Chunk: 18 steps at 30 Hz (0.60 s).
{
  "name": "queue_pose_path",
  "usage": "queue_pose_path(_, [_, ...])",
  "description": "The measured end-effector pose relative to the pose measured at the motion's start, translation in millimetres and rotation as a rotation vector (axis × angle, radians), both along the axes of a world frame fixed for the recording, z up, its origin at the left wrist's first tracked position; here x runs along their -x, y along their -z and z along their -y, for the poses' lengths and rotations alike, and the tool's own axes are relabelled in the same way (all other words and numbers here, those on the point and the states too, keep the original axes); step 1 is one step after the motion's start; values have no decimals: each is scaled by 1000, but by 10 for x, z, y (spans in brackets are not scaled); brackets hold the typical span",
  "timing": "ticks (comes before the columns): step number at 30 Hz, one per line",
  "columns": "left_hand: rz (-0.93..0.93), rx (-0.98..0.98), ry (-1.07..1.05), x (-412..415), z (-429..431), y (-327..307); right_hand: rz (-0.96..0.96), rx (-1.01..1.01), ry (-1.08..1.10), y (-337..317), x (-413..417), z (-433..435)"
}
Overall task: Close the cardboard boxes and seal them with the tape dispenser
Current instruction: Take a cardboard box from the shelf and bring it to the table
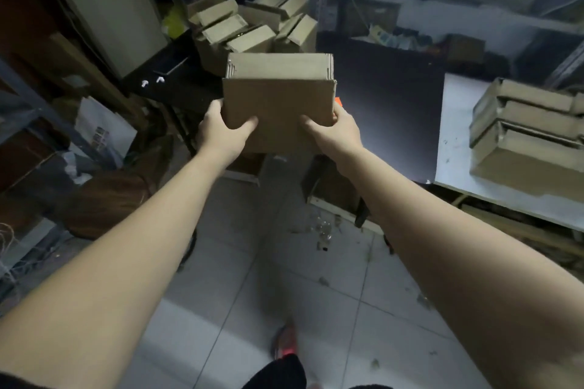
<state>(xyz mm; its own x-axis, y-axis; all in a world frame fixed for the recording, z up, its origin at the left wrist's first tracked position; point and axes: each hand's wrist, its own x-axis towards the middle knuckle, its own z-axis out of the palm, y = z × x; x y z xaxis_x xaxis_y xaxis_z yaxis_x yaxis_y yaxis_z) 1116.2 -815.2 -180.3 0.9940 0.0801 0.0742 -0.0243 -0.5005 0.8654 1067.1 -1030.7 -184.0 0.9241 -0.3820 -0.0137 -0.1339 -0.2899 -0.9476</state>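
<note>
A brown cardboard box (pixel 278 101) is held out in front of me, above the floor, its flaps folded shut. My left hand (pixel 222 133) grips its lower left corner, thumb on the near face. My right hand (pixel 331 129) grips the lower right corner the same way. A small orange patch (pixel 338 102) peeks out behind the box's right edge; I cannot tell what it is. No tape dispenser is plainly visible.
A heap of small cardboard boxes (pixel 252 25) lies at the back behind the held box. A dark table (pixel 395 110) stands to the right, then a white table (pixel 458 151) carrying stacked boxes (pixel 524 133). Shelves line the left and back. Tiled floor below.
</note>
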Motion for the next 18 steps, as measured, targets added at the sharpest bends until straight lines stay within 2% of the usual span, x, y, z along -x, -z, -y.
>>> queue_pose_path(10, [-61, -8, 15, -979, 269, 179, -38, -14, 3, 185, -900, 232])
queue_pose_path(13, [-120, 31, -15, -1210, 361, 277, -35, 27, -25, 252, -1191, 330])
queue_pose_path(18, [-164, 129, -117, -1535, 601, 300, -11, -57, -132, 389, -1741, 554])
